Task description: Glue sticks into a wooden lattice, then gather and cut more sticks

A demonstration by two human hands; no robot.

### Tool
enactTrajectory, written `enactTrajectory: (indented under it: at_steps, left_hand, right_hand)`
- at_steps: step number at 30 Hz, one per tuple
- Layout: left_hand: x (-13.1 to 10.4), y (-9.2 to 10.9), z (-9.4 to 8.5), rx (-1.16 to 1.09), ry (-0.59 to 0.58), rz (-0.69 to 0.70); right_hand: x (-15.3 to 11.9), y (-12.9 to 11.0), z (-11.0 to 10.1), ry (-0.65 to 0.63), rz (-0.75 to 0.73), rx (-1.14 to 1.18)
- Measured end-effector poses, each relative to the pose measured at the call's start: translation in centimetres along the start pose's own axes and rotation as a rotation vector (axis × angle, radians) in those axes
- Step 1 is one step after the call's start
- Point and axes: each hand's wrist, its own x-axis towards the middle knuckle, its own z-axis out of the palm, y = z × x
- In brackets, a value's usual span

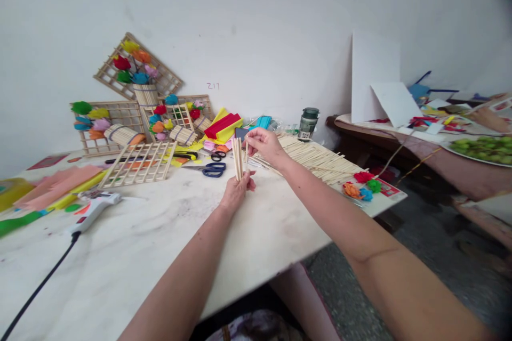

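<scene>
Over the middle of the table, my left hand [237, 190] is closed round the lower ends of a small upright bundle of wooden sticks [238, 157]. My right hand [266, 146] pinches the top of a single wooden stick [247, 150] just to the right of that bundle. Behind and right of my hands lies a wide pile of loose wooden sticks [316, 159]. A pair of scissors [214, 169] with dark blue handles rests on the table to the left of the bundle.
A white glue gun [98, 208] with a black cord lies at left. Stick lattices [138, 164] with paper flowers [140, 58] lean against the wall. A green-lidded jar [308, 123] stands behind the pile. Paper flowers [364, 186] sit near the right corner. Another person's hand [494, 112] shows far right.
</scene>
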Motion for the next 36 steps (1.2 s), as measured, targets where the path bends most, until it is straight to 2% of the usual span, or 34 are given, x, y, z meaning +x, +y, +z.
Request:
enactTrajectory:
  at_steps: [11,21,24,26,28,30,34,36]
  left_hand:
    - [-0.1,0.4,0.6,0.06,0.003,-0.004]
    - [0.2,-0.3,0.2,0.178,0.025,0.013]
    - [0.0,-0.1,0.2,0.173,0.025,-0.007]
    - [0.0,-0.1,0.3,0.158,0.025,-0.016]
    - [0.0,-0.2,0.3,0.15,0.029,-0.02]
    - [0.1,-0.3,0.4,0.159,0.043,-0.027]
    - [0.1,-0.5,0.4,0.189,0.074,-0.039]
    - [0.1,-0.6,0.4,0.195,0.08,-0.032]
  right_hand:
    - [-0.3,0.3,0.0,-0.052,-0.026,0.047]
    - [-0.3,0.3,0.0,-0.009,-0.054,-0.04]
    - [-0.1,-0.3,-1.3,0.007,-0.077,-0.104]
    - [0.3,-0.4,-3.3,0.061,-0.076,-0.179]
    - [0.6,-0.4,-6.0,0.126,-0.037,-0.352]
    - [0.8,-0.1,-9.0,0.148,0.073,-0.656]
    - [-0.3,0.5,-13.6,-0.049,0.292,-1.43]
    - [-1.2,0.9,-14.6,-0.18,0.413,-1.651]
